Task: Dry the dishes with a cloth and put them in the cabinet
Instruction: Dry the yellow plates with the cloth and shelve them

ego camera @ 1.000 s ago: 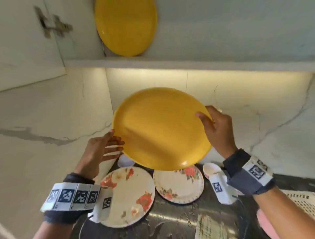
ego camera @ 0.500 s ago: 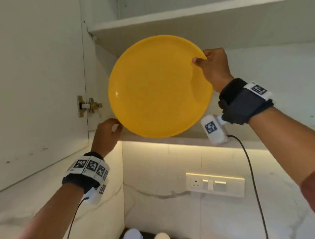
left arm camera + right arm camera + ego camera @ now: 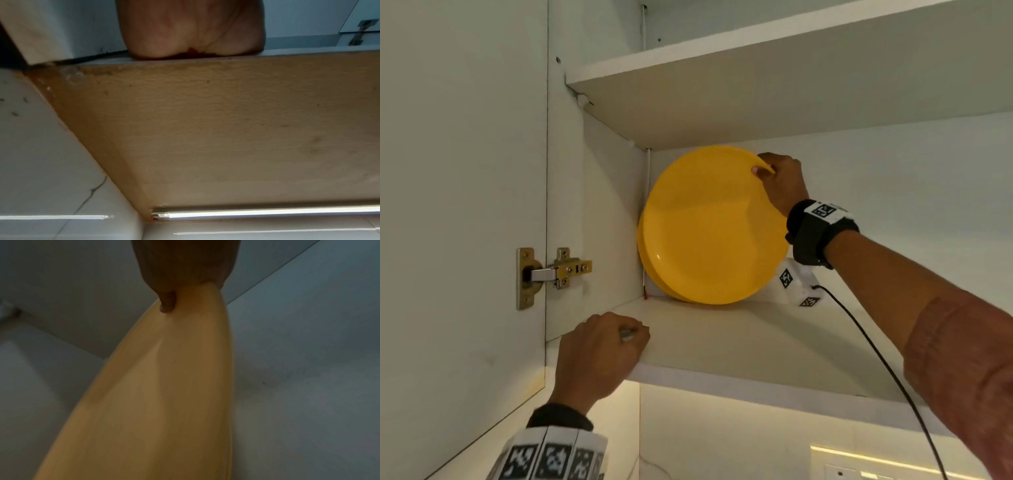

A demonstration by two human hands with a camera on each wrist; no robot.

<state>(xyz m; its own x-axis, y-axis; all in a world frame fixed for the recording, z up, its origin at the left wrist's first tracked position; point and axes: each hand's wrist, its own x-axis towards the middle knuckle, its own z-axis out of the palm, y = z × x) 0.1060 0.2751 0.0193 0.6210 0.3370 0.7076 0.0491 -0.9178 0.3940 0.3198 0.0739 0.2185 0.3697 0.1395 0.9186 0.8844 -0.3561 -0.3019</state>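
A white cabinet with its door swung open at the left of the frame was recorded, a brass hinge set at centre left and the lower shelf crossing the middle. At frame centre a yellow plate was stood on edge on that shelf, leaned against a second yellow plate in the back corner. The front plate's upper rim was pinched between thumb and fingers of the right hand; the left hand, lower left, was rested on the shelf's front edge with fingers curled, nothing seen held.
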